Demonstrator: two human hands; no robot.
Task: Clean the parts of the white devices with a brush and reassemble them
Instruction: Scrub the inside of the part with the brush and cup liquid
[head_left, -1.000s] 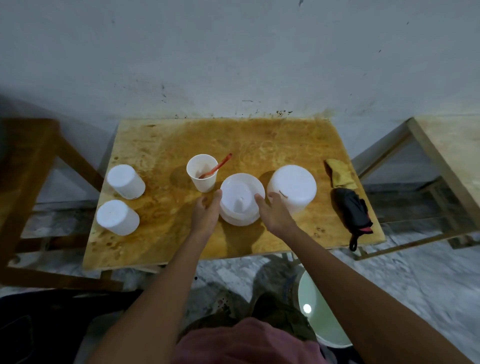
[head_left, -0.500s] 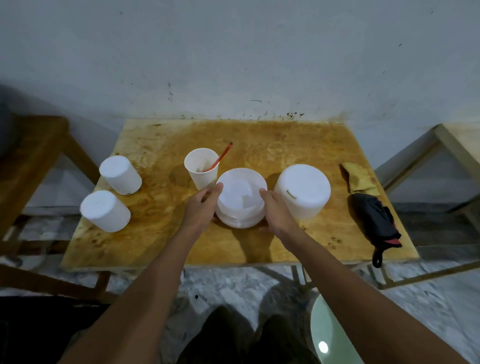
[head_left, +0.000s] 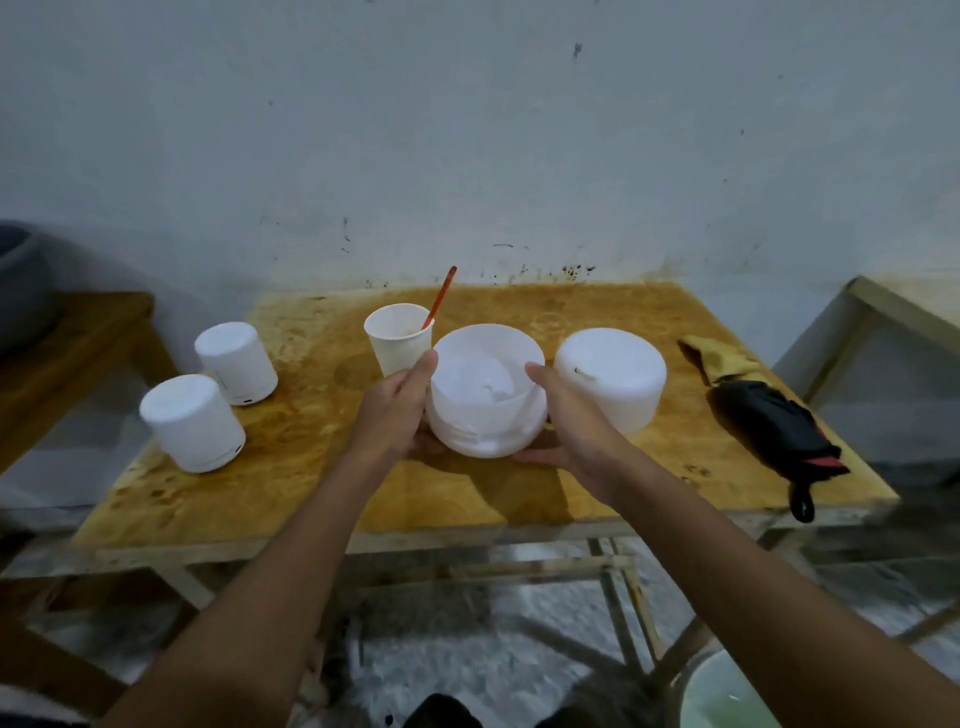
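Head view shows our left hand (head_left: 397, 413) and right hand (head_left: 574, 423) clamped on opposite sides of the open white base (head_left: 485, 402) at mid bench (head_left: 311, 431). We judge brushing comes next: one hand must let go for the brush (head_left: 440, 299) in the cup (head_left: 397, 340).

L grip (head_left: 395, 410): bare hand; thumb & palm edge show.
R grip (head_left: 576, 431): bare hand; thumb & back of hand show.
L forearm (head_left: 291, 545): bare to frame btm.
R forearm (head_left: 727, 561): bare to frame btm.
Clothing: dark patch (head_left: 441, 712) btm centre, too blurred to tell.
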